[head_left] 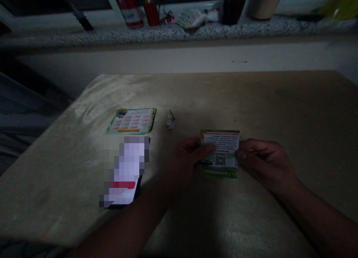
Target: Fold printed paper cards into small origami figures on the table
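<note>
A scratch-card-like green and white printed card (pixel 220 159) with a QR code is held up between both hands over the table. My left hand (pixel 192 153) pinches its left edge, thumb lying on the front. At the right edge, my right hand (pixel 264 157) grips it between thumb and curled fingers. To the left lies another green-bordered printed card (pixel 132 120), flat on the table, perhaps a small stack. Between that card and my hands sits a small crumpled scrap of printed wrapper (pixel 170 120). A phone (pixel 127 170) with a lit, blurred screen rests beside my left forearm.
The table (pixel 69 157) reaches to the wall below a speckled stone sill (pixel 106 36). On the sill stand a red can (pixel 130 8), a small red bottle (pixel 151 11), a crumpled wrapper (pixel 192 19), a dark bottle (pixel 232 6) and a beige cylindrical container (pixel 265 4).
</note>
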Tool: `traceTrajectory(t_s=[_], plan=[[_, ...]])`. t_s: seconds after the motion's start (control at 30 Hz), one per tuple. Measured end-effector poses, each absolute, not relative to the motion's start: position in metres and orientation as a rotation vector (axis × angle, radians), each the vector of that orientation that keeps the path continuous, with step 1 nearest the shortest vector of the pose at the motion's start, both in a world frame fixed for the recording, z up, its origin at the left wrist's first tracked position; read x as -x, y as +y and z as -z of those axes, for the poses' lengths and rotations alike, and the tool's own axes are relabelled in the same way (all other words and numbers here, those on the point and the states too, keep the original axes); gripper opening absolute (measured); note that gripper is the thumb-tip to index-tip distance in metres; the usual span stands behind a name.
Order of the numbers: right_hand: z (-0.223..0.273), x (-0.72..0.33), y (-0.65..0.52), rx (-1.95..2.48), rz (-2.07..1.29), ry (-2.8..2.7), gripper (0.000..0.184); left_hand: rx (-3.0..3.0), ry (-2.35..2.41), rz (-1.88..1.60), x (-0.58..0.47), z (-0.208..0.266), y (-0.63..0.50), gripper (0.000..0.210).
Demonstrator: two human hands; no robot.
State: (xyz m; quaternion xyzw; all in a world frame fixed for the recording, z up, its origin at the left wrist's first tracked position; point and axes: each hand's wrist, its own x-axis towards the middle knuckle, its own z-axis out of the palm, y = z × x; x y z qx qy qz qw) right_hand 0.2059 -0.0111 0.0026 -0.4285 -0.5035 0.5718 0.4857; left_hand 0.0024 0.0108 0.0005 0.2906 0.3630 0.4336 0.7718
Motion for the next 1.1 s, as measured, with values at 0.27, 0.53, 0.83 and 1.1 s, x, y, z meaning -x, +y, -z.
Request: traceTrajectory(t_s=[0.27,0.53,0.83,1.1], plan=[[0.0,-0.208,-0.012,1.059,-1.447,-1.182,0.015,-0.625,0.761,-0.932,-0.002,0.0,0.011,0.024],[0.003,-0.205,-0.004,0.988,-1.497,-1.021,0.013,-0.726,0.896,-1.099,0.0,-0.001,0.011,0.02],[-0.003,-0.201,-0.011,1.128,-0.826,-1.394,0.03,-0.586,0.948,-1.012,-0.001,0.002,0.015,0.022],[-0.007,-0.205,-0.007,1.011,-0.245,-1.835,0.02,-0.932,1.14,-0.821,0.005,-0.005,0.017,0.023]])
